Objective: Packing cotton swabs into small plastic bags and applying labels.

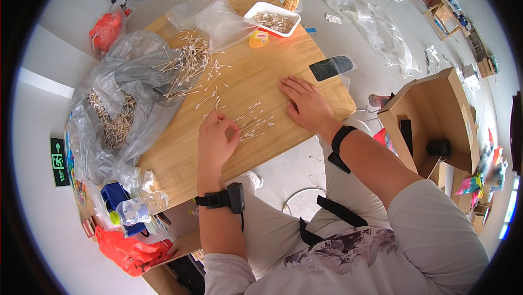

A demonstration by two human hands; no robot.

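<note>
My left hand (218,138) is at the near part of the wooden table, fingers curled in with the thumb bent toward them. What its fingertips hold, if anything, is hidden. Right beside it lies a loose row of white-tipped cotton swabs (255,122), spread roughly side by side. My right hand (306,101) rests palm down on the wood, fingers stretched out and nothing in them. Farther off, a heaped pile of cotton swabs (190,58) spills from a grey plastic bag (143,85), which holds more swabs at its left end.
At the table's far end stand a white tray (297,18) of swabs, a yellow packet (259,39) and a clear plastic bag (220,22). A dark flat pad (327,69) lies by the right edge. A water bottle (143,209) is at the left; an open cardboard box (436,99) stands right.
</note>
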